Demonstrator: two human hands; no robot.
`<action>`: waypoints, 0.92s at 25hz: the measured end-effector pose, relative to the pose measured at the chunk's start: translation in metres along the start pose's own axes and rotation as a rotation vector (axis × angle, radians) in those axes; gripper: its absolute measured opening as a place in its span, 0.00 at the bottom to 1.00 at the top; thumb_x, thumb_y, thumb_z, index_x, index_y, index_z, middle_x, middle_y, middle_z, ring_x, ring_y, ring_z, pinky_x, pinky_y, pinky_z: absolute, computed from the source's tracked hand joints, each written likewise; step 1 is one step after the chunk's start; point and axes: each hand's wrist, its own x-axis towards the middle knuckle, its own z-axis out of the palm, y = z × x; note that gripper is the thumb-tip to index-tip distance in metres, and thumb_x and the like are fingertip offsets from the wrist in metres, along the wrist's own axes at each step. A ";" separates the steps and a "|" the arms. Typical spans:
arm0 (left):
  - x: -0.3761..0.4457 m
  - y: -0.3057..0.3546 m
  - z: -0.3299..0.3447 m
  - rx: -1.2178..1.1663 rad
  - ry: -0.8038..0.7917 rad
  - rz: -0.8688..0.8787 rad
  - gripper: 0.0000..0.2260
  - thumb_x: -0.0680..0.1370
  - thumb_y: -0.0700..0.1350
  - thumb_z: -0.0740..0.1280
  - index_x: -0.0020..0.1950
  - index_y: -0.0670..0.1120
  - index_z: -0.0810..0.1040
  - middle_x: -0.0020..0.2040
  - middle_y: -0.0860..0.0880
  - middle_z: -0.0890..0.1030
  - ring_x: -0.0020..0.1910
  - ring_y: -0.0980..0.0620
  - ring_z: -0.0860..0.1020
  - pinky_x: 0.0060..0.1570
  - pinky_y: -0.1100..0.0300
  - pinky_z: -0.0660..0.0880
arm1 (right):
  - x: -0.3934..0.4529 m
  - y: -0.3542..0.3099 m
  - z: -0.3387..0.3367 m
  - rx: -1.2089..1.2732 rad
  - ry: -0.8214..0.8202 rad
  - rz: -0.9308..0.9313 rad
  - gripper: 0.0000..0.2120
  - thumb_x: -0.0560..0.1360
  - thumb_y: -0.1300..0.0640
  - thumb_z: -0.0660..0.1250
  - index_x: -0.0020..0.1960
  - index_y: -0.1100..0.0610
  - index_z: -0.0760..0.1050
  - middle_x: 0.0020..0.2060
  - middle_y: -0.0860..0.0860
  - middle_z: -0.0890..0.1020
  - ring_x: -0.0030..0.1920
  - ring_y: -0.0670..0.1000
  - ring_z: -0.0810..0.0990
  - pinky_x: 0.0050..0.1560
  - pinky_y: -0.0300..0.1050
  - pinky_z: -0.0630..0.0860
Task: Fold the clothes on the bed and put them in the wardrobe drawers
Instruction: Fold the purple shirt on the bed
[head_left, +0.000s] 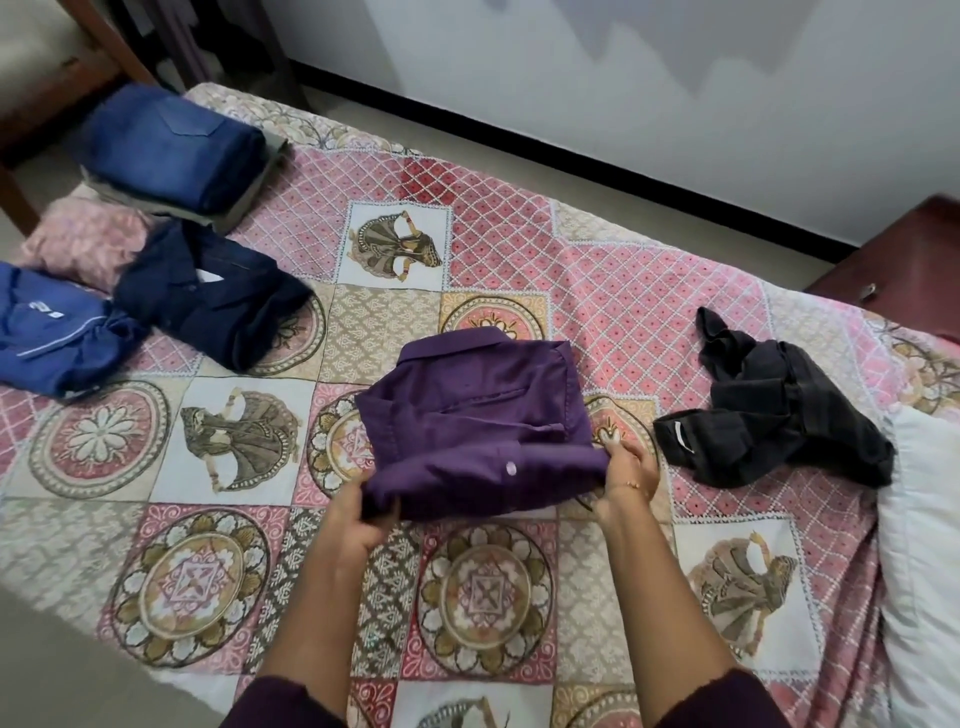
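Both forearms reach fwd over the bed (104, 519). L hand (353, 519) curls its fingers round the near-left corner of the purple shirt (467, 415), gripping the cloth. R hand (628, 467) pinches the near-right corner, fingers narrow. Shirt lies folded at bed centre, near edge lifted between the hands. Black garment (769, 410) lies unfolded to the right, apart. Folded stacks: jeans (171, 145), navy shirt (208, 296), blue shirt (52, 332), far left. Bare quilt between.
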 end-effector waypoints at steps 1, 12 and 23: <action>0.001 0.014 0.010 -0.074 -0.024 0.035 0.08 0.81 0.39 0.57 0.46 0.40 0.74 0.45 0.42 0.79 0.42 0.49 0.79 0.27 0.61 0.79 | 0.000 -0.012 0.016 0.100 -0.091 0.043 0.10 0.74 0.67 0.66 0.38 0.54 0.72 0.40 0.54 0.77 0.40 0.53 0.75 0.32 0.41 0.79; 0.055 0.016 0.034 0.913 0.224 0.790 0.22 0.74 0.47 0.70 0.63 0.38 0.73 0.60 0.40 0.77 0.58 0.41 0.75 0.58 0.50 0.72 | 0.039 0.016 0.057 -0.882 -0.142 -0.475 0.22 0.74 0.61 0.66 0.68 0.61 0.70 0.65 0.62 0.71 0.64 0.61 0.71 0.61 0.50 0.67; 0.051 0.041 0.088 0.481 0.113 0.914 0.08 0.81 0.43 0.59 0.50 0.41 0.75 0.41 0.49 0.74 0.42 0.53 0.70 0.43 0.60 0.66 | 0.066 0.001 0.114 -0.526 -0.051 -0.747 0.20 0.72 0.53 0.59 0.51 0.70 0.77 0.46 0.67 0.80 0.47 0.65 0.78 0.48 0.54 0.72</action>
